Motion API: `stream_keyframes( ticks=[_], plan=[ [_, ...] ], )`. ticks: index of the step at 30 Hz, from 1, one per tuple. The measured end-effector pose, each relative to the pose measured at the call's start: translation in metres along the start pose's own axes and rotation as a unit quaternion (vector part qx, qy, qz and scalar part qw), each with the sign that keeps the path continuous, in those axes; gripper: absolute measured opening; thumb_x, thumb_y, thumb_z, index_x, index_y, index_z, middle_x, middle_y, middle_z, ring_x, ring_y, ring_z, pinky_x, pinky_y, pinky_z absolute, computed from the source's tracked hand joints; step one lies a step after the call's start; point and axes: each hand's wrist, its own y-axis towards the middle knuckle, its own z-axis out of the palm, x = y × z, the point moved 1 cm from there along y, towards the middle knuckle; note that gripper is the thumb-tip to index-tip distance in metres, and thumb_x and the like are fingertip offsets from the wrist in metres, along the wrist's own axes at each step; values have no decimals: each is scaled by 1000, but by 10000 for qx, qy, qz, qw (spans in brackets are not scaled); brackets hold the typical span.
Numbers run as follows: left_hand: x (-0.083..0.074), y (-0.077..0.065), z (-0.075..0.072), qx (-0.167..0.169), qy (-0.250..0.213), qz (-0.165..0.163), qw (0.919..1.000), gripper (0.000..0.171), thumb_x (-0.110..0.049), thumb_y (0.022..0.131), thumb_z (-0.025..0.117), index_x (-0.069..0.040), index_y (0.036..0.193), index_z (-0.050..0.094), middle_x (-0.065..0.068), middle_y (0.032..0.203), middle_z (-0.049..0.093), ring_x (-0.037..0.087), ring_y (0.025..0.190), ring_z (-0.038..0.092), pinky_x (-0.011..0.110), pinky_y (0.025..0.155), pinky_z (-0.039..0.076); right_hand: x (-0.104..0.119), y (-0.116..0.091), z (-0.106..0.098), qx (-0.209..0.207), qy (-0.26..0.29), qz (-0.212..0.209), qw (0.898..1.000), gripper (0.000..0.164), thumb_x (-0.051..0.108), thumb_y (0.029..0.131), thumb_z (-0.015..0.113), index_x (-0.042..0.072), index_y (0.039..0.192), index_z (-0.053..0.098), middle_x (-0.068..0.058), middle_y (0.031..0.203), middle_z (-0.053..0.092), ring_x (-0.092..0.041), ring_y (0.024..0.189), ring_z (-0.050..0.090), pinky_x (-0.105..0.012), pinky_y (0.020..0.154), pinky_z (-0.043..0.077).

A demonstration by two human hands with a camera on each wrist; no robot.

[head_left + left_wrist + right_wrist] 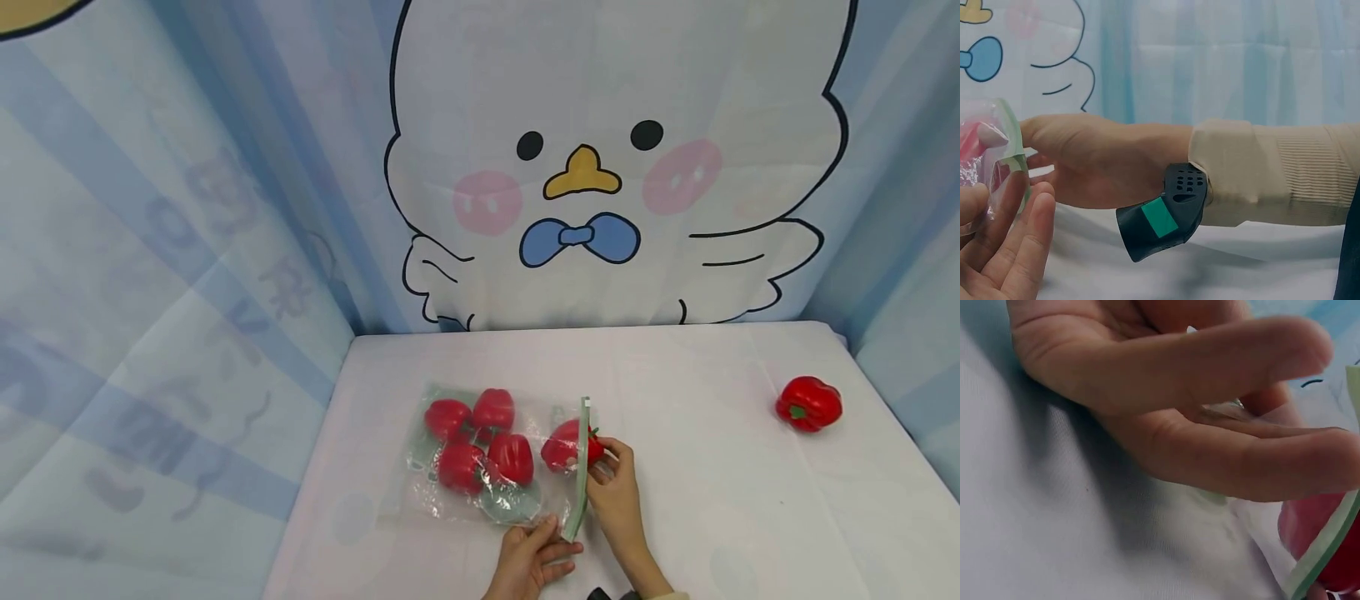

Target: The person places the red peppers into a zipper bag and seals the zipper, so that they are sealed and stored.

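A clear zip bag with a green-edged mouth lies on the table, holding several red bell peppers. My left hand pinches the near corner of its mouth between thumb and finger, the other fingers spread; the left wrist view shows the plastic at the thumb. At the mouth, my right hand grips a red bell pepper by its stem end, most of it behind the plastic. Fingers fill the right wrist view, with the green bag edge beside red.
Another red bell pepper lies by itself toward the right side of the white-covered table. Curtains with a cartoon bird stand behind and on both sides. A black wrist camera sits at the beige sleeve.
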Motion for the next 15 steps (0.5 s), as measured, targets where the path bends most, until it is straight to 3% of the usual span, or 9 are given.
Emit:
stream_keyframes(
  ticks=[5, 11, 15],
  plan=[
    [-1, -1, 1, 41, 23, -16, 10000, 26, -27, 106, 63, -2, 105, 69, 3, 88, 79, 15, 86, 79, 28, 76, 66, 1, -1, 3, -128, -236, -23, 9996, 63, 8, 95, 74, 8, 150, 41, -18, 145, 55, -29, 125, 60, -8, 90, 52],
    [-2, -2, 2, 74, 38, -4, 10000, 29, -27, 105, 63, 1, 109, 68, 3, 88, 79, 14, 87, 78, 27, 75, 66, 1, -3, 7, 79, -194, -106, 9997, 68, 15, 95, 77, 7, 150, 40, -26, 149, 52, -41, 130, 61, -14, 88, 55],
    [-2, -2, 1, 114, 32, 31, 9999, 30, -27, 105, 63, 2, 113, 67, 2, 88, 79, 13, 87, 78, 26, 74, 66, 0, 0, 11, 59, -363, -203, 9991, 67, 15, 95, 78, 5, 149, 41, -25, 155, 48, -43, 134, 59, -23, 96, 59]
  ],
)
